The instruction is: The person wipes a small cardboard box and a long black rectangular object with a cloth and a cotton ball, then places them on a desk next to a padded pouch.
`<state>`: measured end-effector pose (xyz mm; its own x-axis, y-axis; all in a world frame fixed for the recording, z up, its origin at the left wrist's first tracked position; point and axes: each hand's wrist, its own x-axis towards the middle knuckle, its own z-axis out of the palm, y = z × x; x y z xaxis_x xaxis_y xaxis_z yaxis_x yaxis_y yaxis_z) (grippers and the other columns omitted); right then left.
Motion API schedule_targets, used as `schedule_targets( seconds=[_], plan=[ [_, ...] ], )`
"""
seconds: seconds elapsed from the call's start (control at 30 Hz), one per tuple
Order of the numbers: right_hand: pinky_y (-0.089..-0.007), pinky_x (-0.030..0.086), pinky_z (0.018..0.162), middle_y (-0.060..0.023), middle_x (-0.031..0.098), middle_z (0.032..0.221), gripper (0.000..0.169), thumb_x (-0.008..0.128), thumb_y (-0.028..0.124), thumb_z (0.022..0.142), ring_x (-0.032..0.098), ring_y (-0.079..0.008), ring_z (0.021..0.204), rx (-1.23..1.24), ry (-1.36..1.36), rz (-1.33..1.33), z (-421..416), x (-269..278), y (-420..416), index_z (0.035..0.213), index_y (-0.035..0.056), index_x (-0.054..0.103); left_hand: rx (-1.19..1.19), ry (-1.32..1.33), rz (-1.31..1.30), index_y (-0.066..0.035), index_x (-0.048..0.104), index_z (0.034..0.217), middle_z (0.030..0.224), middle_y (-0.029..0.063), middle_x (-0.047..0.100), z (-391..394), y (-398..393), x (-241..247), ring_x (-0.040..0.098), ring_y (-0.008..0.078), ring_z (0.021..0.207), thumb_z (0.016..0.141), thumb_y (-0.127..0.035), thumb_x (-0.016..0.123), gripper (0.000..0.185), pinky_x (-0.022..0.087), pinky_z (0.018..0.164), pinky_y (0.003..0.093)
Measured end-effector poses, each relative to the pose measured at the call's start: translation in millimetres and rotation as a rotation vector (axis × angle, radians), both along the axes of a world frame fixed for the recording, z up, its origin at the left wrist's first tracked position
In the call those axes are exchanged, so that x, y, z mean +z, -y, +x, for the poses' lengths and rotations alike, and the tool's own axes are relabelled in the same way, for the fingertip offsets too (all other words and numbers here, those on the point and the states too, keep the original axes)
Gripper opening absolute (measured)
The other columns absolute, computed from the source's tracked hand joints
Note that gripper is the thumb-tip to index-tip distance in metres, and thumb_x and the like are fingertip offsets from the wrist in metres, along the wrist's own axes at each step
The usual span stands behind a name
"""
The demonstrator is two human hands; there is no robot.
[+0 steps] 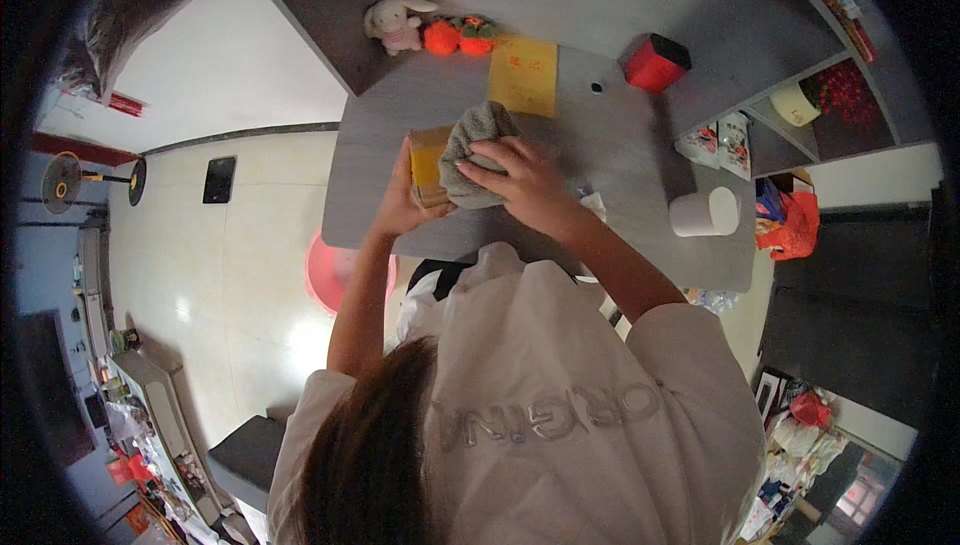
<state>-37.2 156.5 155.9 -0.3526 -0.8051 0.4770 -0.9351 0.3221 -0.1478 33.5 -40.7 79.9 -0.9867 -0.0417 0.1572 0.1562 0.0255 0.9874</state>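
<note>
Over a grey wooden desk (367, 155) I hold up a small brown box (429, 168) with a yellow patch on its side. My left hand (401, 204) grips it from the left and from below. A bunched grey cloth (474, 136) is pressed against the box's right side. My right hand (529, 181) has its fingers spread over that cloth and holds it there. Much of the box's right part is hidden under the cloth. Behind them, flat on the desk, lies a yellow paper or envelope (523, 84) bearing red writing.
A plush bunny (395, 27) and orange pompom-like ornaments (442, 38) sit at the back left. A red and black box (654, 65) stands at the back right, a white paper roll (701, 213) at the right. Shelves (780, 132) flank the desk. A pink basin (337, 271) is below left.
</note>
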Motion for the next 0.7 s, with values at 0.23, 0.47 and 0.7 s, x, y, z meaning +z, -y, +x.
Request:
schedule_targets(
  seconds=[0.23, 0.47, 0.7],
  plan=[
    [-0.0359, 0.04, 0.081, -0.0054, 0.046, 0.11, 0.059, 0.057, -0.002, 0.054, 0.048, -0.0263, 0.094, -0.174, 0.152, -0.11, -11.9, -0.7, -43.4, 0.109, 0.0173, 0.053, -0.022, -0.068, -0.052, -0.001, 0.003, 0.13, 0.126, 0.012, 0.029, -5.4, 5.8, -14.5, 0.029, 0.0203, 0.116, 0.051, -0.021, 0.079, 0.111, 0.026, 0.095, 0.0322],
    [-0.036, 0.039, 0.08, -0.004, 0.047, 0.108, 0.04, 0.053, 0.011, 0.064, 0.046, -0.0232, 0.094, -0.045, 0.032, -0.098, 10.4, 25.5, 12.0, 0.103, 0.0166, 0.055, -0.018, -0.108, -0.044, -0.002, 0.005, 0.13, 0.126, 0.0115, 0.029, -7.4, 1.4, -3.4, 0.033, 0.0205, 0.114, 0.05, -0.02, 0.079, 0.112, 0.028, 0.094, 0.0315],
    [-0.036, 0.037, 0.082, -0.0042, 0.047, 0.108, 0.036, 0.047, 0.017, 0.069, 0.045, -0.022, 0.094, 0.028, -0.029, -0.057, 11.7, -2.0, -2.0, 0.103, 0.0158, 0.055, 0.019, -0.071, -0.076, 0.0, 0.006, 0.13, 0.125, 0.0118, 0.031, -8.0, 2.7, -10.8, 0.03, 0.0212, 0.116, 0.045, -0.022, 0.08, 0.115, 0.026, 0.095, 0.0326]
  ],
)
